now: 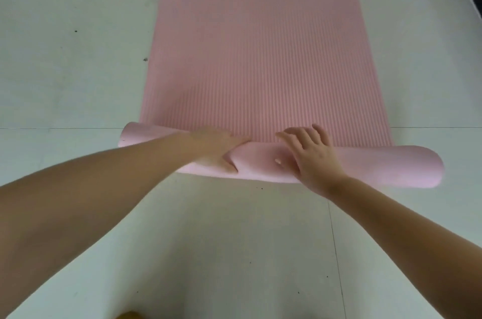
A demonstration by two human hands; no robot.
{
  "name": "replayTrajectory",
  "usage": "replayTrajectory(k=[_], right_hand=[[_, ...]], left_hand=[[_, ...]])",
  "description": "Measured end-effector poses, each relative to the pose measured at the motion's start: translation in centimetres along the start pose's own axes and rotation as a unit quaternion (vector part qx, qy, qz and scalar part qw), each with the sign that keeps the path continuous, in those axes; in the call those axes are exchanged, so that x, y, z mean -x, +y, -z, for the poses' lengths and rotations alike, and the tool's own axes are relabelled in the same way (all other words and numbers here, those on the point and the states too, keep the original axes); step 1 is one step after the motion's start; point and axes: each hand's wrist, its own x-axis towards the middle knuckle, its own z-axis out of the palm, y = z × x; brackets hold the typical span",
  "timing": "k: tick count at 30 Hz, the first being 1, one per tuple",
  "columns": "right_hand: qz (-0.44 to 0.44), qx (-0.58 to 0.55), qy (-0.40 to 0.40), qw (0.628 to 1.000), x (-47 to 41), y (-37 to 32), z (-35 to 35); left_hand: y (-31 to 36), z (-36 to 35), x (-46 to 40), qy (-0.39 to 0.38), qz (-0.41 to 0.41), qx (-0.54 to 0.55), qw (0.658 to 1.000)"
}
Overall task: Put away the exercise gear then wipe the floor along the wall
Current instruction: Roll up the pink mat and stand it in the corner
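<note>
Single head-worn wide-angle view, looking forward and steeply down at close range onto the pale tiled floor. A ribbed pink foam exercise mat runs toward 12 o'clock. Both forearms enter from 7 and 5 o'clock.

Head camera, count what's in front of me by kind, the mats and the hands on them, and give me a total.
Pink exercise mat, partly rolled at the near end: 1
Hands resting on the roll: 2, left hand and right hand
Total: 3
All on the pale tiled floor; no other gear shows.
</note>
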Motion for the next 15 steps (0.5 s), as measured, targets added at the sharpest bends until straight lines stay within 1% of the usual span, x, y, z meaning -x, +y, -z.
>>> replayTrajectory(k=[1,2,3,4,5,6,7,8,9,10,11,12,13,14,15], right_hand=[[0.022,0.015,-0.017,1.0,0.8,-0.1,-0.3],[0.045,0.038,-0.041,0.997,1.6,-0.2,-0.5],[0.06,0.056,-0.076,0.994,2.2,-0.3,-0.8],[0.067,0.069,-0.108,0.989,2.3,-0.2,-0.8],[0.066,0.072,-0.131,0.987,2.0,0.1,-0.8],[0.066,0.062,-0.142,0.986,1.3,0.3,-0.7],[0.064,0.044,-0.153,0.985,0.4,0.6,-0.3],[0.058,0.015,-0.168,0.984,-0.8,0.9,0.5],[0.031,-0.034,-0.2,0.979,-2.0,1.2,1.6],[-0.008,-0.094,-0.236,0.967,-3.3,1.6,2.4],[-0.045,-0.147,-0.263,0.952,-4.6,2.0,3.2],[-0.082,-0.181,-0.292,0.936,-5.9,2.3,3.9],[-0.106,-0.197,-0.319,0.921,-7.1,2.5,4.4],[-0.119,-0.206,-0.349,0.906,-8.2,2.9,4.8],[-0.128,-0.21,-0.383,0.89,-9.1,3.2,4.9]], left_hand=[[-0.5,0.4,0.1,-0.017,0.001,0.09,0.996],[-1.0,0.7,-0.1,-0.031,-0.004,0.157,0.987],[-1.3,0.7,-0.3,-0.041,-0.012,0.169,0.985],[-1.5,0.4,-0.6,-0.043,-0.008,0.135,0.99],[-1.5,-0.2,-0.8,-0.034,0.006,0.067,0.997],[-1.5,-0.8,-0.9,-0.008,0.021,-0.025,0.999],[-1.4,-1.4,-0.6,0.039,0.027,-0.111,0.993],[-1.3,-1.7,-0.2,0.107,0.02,-0.175,0.978],[-1.4,-2.0,0.1,0.189,0.0,-0.209,0.959],[-1.3,-2.4,0.5,0.268,-0.029,-0.213,0.939],[-0.9,-2.5,0.9,0.31,-0.042,-0.201,0.928],[-0.5,-2.5,1.1,0.29,-0.03,-0.187,0.938],[0.0,-2.5,1.2,0.238,-0.002,-0.178,0.955],[0.5,-2.3,1.0,0.186,0.027,-0.188,0.964],[1.0,-1.7,0.8,0.144,0.048,-0.209,0.966]])
